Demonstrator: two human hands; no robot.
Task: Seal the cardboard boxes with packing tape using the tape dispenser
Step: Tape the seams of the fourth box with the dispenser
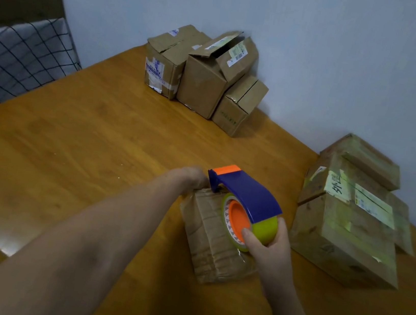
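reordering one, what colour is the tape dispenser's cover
Dark blue cover with an orange tip, seen in the head view.

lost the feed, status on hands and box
Right hand grips tape dispenser, on small box. Left hand holds box's far end. Other boxes stand apart.

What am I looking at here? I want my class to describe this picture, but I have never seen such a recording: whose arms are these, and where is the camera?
No machine here: these are one person's bare arms, filmed by one wide-angle camera worn on the head, looking down. A wooden table holds three cardboard boxes by the wall, more boxes at the right, and one small box in front. The right hand grips a blue and orange tape dispenser standing on that small box. The left hand rests at the box's far end; its fingers are hidden.
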